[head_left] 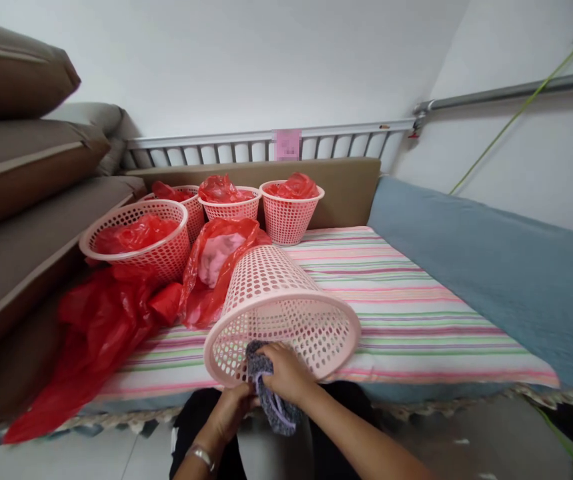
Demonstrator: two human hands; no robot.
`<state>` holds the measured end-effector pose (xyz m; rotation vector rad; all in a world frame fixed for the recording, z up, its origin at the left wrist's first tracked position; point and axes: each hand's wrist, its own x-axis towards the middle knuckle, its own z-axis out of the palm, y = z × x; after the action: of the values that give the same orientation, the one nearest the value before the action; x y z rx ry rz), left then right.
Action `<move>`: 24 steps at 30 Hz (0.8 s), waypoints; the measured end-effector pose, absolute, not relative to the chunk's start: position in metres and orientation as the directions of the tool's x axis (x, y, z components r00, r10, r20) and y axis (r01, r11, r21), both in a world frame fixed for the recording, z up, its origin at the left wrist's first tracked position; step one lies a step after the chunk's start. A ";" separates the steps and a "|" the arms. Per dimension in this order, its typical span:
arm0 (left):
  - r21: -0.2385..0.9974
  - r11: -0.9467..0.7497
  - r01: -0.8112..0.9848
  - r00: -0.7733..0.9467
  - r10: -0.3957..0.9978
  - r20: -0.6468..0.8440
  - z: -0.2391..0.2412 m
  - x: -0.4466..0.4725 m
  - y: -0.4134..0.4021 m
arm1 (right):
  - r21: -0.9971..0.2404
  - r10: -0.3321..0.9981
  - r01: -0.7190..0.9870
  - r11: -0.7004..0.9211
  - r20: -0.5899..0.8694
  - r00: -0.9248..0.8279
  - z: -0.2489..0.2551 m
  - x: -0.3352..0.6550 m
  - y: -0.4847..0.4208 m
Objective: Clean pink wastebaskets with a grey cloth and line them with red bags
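A home, seemingly a living room: beyond the right hand (286,370), a striped cloth (416,287) covers a sofa (353,193), with a radiator (236,152) farther off. Left of the grip rise stacked cushions (21,153); to its right lies a blue cover (486,253); below are floor tiles (99,461).

One view in play, the head camera, facing forward and down: hands (285,373) and tipped perforated plastic basket (279,277) right up close, low centre, the radiator (237,152) well back, stacked cushions (21,190) flanking left, the lower-right corner perhaps too murky to call.
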<state>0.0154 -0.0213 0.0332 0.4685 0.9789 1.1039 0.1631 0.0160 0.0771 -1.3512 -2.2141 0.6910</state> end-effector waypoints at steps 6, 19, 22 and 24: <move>0.729 0.393 -0.561 0.112 0.908 -0.404 0.029 0.021 -0.023 | -0.692 0.943 0.642 0.331 0.222 -0.246 0.066 0.131 0.028; 0.663 0.462 -0.589 0.164 0.872 -0.462 0.016 0.014 -0.021 | -0.592 0.932 0.721 0.360 0.264 -0.248 0.086 0.097 0.179; 0.664 0.463 -0.587 0.166 0.872 -0.461 0.017 0.015 -0.020 | -0.566 0.925 0.732 0.379 0.223 -0.307 0.081 0.098 0.170; 0.670 0.472 -0.573 0.166 0.868 -0.468 0.017 0.015 -0.020 | -0.545 0.918 0.740 0.393 0.189 -0.349 0.078 0.102 0.151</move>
<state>0.0148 -0.0199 0.0175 0.3776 0.9352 1.0606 0.1023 0.1509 0.0780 -1.4194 -2.1902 0.5097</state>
